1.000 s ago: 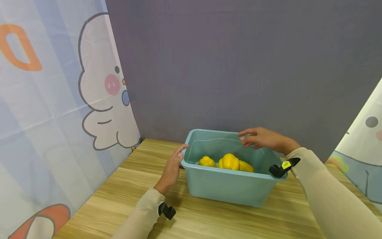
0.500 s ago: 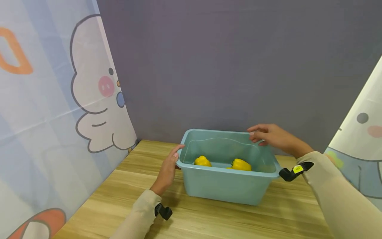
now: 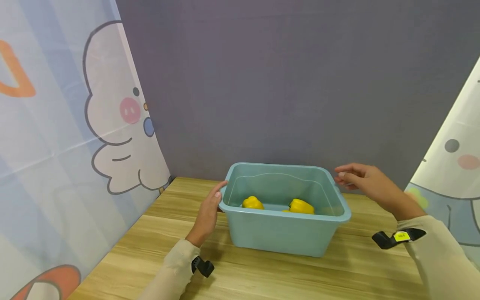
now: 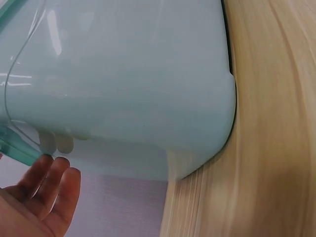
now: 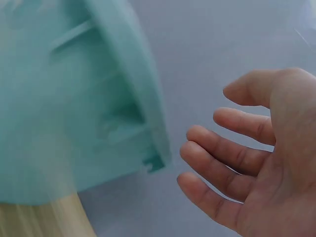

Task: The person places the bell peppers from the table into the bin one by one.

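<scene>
A light blue-green plastic bin (image 3: 277, 231) stands on the wooden table. Inside it lie a yellow bell pepper (image 3: 253, 203) at the left and another yellow bell pepper (image 3: 301, 206) toward the right; a sliver of yellow shows between them, mostly hidden by the front wall. My left hand (image 3: 205, 216) rests at the bin's left rim, index finger on the edge. In the left wrist view its other fingers (image 4: 64, 195) are fairly straight below the rim, close to the outer wall. Beyond the right rim, my right hand (image 3: 369, 185) hovers, apart from the bin, fingers loosely bent and holding nothing.
The wood-grain table (image 3: 150, 250) extends in front of the bin and to both sides. A dark grey wall panel (image 3: 285, 83) rises close behind it. Cartoon-printed cloth (image 3: 56, 146) hangs at the left, with more at the right.
My right hand has moved from above the bin out past its right rim. The middle yellow pepper now sits lower, nearly hidden by the front wall. My left hand stays at the left rim.
</scene>
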A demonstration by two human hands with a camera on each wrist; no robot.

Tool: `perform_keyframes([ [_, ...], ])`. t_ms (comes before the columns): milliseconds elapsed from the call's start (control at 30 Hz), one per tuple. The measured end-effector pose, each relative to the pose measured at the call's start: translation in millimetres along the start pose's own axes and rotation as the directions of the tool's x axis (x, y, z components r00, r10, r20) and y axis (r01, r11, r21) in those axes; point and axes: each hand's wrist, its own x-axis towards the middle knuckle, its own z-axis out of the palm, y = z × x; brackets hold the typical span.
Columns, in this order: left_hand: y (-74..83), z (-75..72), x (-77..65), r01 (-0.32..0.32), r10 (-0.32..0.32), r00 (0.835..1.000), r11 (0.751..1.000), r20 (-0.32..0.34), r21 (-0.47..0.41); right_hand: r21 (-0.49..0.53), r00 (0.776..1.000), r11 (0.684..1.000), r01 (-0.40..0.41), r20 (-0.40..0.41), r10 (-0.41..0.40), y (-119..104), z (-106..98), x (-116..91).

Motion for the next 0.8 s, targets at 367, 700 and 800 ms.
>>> perform_keyframes([
  [367, -18.5, -9.8, 0.7, -0.018, 0.018, 0.999, 1.0, -0.033, 0.013, 0.038, 0.996, 0.999, -0.003, -0.09, 0.007, 27, 11, -29],
  [700, -48.5, -14.8, 5.9, 0.012, -0.016, 0.996, 0.999, -0.083, -0.049, 0.031, 0.994, 1.0, -0.001, -0.112, 0.004, 39, 26, -47],
  [800, -54.4, -16.8, 5.0, 0.042, -0.045, 0.994, 0.999, -0.103, -0.027, 0.003, 0.992, 1.0, 0.019, -0.122, -0.019, 44, 29, -54],
])
